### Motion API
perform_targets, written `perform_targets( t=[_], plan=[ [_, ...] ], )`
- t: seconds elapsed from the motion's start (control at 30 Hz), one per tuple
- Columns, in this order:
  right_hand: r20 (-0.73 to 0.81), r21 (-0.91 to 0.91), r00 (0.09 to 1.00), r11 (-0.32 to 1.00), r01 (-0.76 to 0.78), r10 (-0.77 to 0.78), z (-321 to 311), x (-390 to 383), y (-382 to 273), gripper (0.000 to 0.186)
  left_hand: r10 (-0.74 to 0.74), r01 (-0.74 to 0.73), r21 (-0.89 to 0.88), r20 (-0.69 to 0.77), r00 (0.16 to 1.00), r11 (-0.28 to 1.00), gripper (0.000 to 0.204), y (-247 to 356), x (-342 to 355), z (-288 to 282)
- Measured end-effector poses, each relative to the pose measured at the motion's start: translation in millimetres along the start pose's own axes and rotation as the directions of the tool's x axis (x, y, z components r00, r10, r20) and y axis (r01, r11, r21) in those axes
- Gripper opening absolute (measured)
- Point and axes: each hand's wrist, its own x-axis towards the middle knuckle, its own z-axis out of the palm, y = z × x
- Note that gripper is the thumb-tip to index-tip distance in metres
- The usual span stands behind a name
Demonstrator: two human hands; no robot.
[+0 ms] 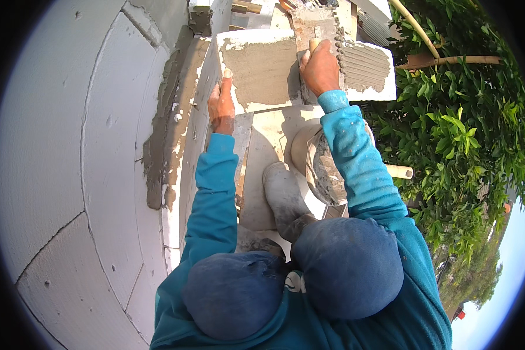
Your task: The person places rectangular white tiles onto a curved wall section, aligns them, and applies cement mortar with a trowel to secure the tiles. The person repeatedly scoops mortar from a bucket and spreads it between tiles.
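My left hand [221, 106] grips the left end of a white block [255, 39], its thumb on the edge and its fingers partly hidden behind. Smooth grey mortar [259, 73] covers most of that block's face. To its right, my right hand [321, 69] is closed round the handle of a notched trowel [318, 22]. The trowel's toothed edge lies against a second white block [385, 90], where the mortar [364, 65] shows combed ridges.
A white block wall [52, 128] rises on my left, with wet mortar [157, 151] smeared along its corner. Below my right forearm stands a mortar-stained bucket [304, 146], beside my boot [283, 192]. Leafy bushes [449, 134] and a bamboo pole [414, 26] are on the right.
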Motion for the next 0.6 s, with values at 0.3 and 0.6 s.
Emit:
perform_targets(
  t=[0.3,0.6],
  plan=[
    [-0.067,-0.056,0.996,0.996,-0.064,0.061,-25,31,111,0.041,0.241,-0.234,-0.184,0.015,0.97,0.955,0.077,-18,6,2],
    [-0.22,-0.202,0.967,0.964,-0.176,0.13,-37,69,248,0.039,0.157,-0.139,-0.233,0.062,0.986,0.962,0.068,0,-11,1]
  ],
)
